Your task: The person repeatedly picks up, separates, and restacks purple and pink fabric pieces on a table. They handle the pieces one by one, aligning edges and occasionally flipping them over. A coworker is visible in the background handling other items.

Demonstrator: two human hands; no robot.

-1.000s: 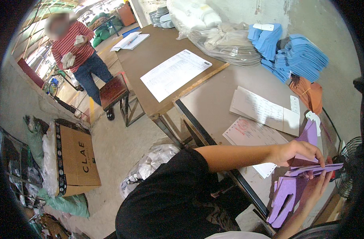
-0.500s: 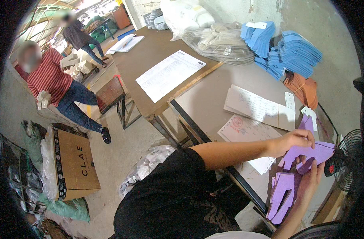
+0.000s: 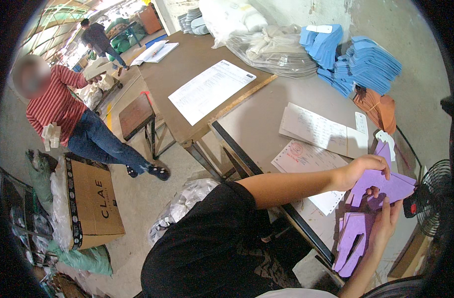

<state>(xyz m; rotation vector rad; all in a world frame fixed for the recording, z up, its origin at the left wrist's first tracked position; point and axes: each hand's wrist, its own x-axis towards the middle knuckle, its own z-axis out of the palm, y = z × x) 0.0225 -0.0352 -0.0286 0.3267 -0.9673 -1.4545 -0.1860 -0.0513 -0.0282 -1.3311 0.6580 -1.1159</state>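
Both my hands hold a small bunch of purple cut-out pieces (image 3: 368, 181) above the table's right side. My left hand (image 3: 362, 171), reaching across from the left, is closed over their upper edge. From below, my right hand (image 3: 386, 223) grips the lower right part with thumb and fingers. Some fingertips show through the curved gap between the pieces. Nearer me lies a stack of similar purple pieces (image 3: 353, 238) with slots in them. Another purple piece (image 3: 384, 150) with a white tag (image 3: 386, 139) lies just beyond my left hand.
A black fan (image 3: 433, 198) stands close at right. Farther back are blue stacks (image 3: 368, 64), an orange bundle (image 3: 378, 109) and plastic bags (image 3: 271, 52). Papers (image 3: 311, 129) lie left of my hands. A person in a striped top (image 3: 58, 104) walks past a cardboard box (image 3: 95, 203).
My left hand has shifted slightly, and the held purple pieces sit a little differently between both hands. The person in stripes has stepped and raised one arm; the person behind has turned away.
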